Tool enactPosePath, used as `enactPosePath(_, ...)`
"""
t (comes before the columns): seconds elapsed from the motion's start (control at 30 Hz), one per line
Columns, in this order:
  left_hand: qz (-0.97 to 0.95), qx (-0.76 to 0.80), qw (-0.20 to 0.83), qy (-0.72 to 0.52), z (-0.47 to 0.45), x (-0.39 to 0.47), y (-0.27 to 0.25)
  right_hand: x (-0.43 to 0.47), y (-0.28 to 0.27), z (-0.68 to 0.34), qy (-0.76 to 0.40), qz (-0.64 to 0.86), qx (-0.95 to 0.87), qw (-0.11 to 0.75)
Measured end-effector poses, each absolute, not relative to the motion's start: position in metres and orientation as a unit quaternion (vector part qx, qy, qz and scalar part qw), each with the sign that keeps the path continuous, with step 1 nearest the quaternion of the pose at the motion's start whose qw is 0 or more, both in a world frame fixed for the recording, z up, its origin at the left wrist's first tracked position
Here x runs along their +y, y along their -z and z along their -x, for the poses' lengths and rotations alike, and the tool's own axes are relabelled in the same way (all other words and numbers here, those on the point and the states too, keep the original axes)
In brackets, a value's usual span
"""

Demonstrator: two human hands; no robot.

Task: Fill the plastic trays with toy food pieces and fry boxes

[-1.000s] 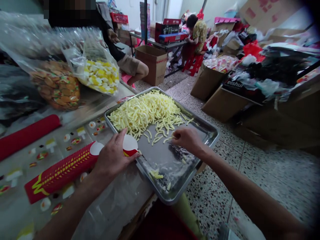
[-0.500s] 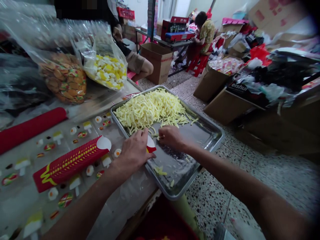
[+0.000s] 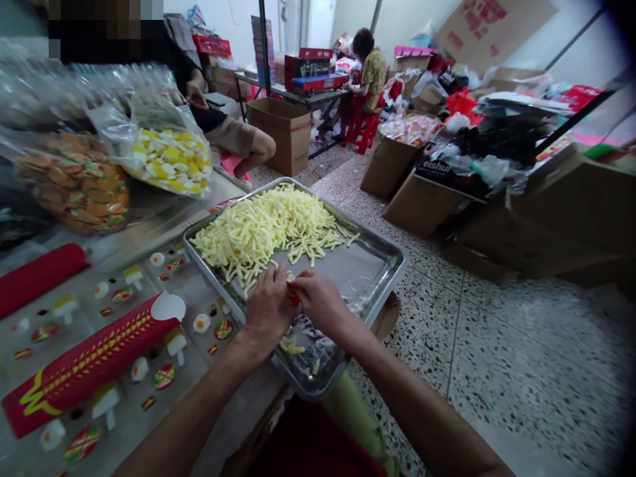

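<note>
My left hand is closed round a small red fry carton, which my fingers mostly hide. My right hand meets it at the carton's mouth, fingertips pinched together; a bit of pale french fry shows there. Both hands are over the near left part of a metal tray. A big heap of pale yellow french fries fills the tray's far left, and a few loose fries lie near its front corner. Left of the tray, a nested stack of red fry cartons lies on the table.
Clear bags of cookie-like pieces and yellow-and-white pieces stand at the back left. A red roll-shaped stack lies on the patterned table cover. One person sits across, another farther off. Cardboard boxes stand right.
My right hand has come from the tray's middle to the carton in my left hand, so the two now touch or nearly touch. The whole view has shifted, moving the scene leftward.
</note>
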State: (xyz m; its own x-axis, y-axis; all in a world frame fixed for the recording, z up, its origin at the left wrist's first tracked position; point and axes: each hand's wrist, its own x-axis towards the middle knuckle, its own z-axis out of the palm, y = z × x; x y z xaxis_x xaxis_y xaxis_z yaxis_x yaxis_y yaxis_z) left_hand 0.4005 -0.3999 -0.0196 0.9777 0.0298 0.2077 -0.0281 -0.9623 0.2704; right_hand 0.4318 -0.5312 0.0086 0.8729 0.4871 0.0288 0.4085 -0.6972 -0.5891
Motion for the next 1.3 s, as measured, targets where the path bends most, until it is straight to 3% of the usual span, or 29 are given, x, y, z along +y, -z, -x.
enactPosePath(0.17, -0.968, -0.034, 0.190, -0.162, -0.410, -0.404, 0.020, -0.533, -0.018, -0.444, -0.054, 0.935, -0.140, 0.322)
enactPosePath(0.33, -0.952, -0.076, 0.252, -0.159, -0.421, -0.398, 0.021, -0.526, -0.025, -0.453, -0.106, 0.916, -0.247, 0.296)
enactPosePath(0.43, -0.937, -0.118, 0.296, -0.140, -0.432, -0.395, 0.021, -0.549, -0.027, -0.472, -0.137, 0.883, -0.270, 0.357)
enactPosePath(0.53, -0.918, -0.129, 0.356, -0.119, -0.446, -0.392, 0.023, -0.585, -0.023, -0.511, -0.069, 0.885, -0.222, 0.402)
enactPosePath(0.63, -0.904, -0.119, 0.402, -0.088, -0.455, -0.390, 0.024, -0.612, -0.012, -0.554, 0.040, 0.928, -0.232, 0.290)
enactPosePath(0.7, -0.899, -0.114, 0.417, -0.070, -0.455, -0.386, 0.022, -0.624, -0.005, -0.573, 0.036, 0.940, -0.284, 0.188)
enactPosePath(0.8, -0.904, -0.108, 0.412, -0.047, -0.445, -0.376, 0.014, -0.638, -0.002, -0.577, -0.053, 0.922, -0.350, 0.159)
enactPosePath(0.97, -0.926, -0.071, 0.369, -0.045, -0.430, -0.363, 0.002, -0.656, -0.013, -0.554, 0.039, 0.955, -0.215, 0.198)
enactPosePath(1.07, -0.930, -0.050, 0.360, -0.060, -0.429, -0.360, -0.001, -0.664, -0.020, -0.542, 0.000, 0.950, -0.249, 0.187)
enactPosePath(1.2, -0.940, -0.032, 0.330, -0.084, -0.428, -0.354, 0.001, -0.667, -0.025, -0.525, -0.023, 0.950, -0.198, 0.240)
enactPosePath(1.3, -0.946, -0.020, 0.308, -0.099, -0.423, -0.352, 0.000, -0.655, -0.025, -0.508, -0.037, 0.974, -0.123, 0.185)
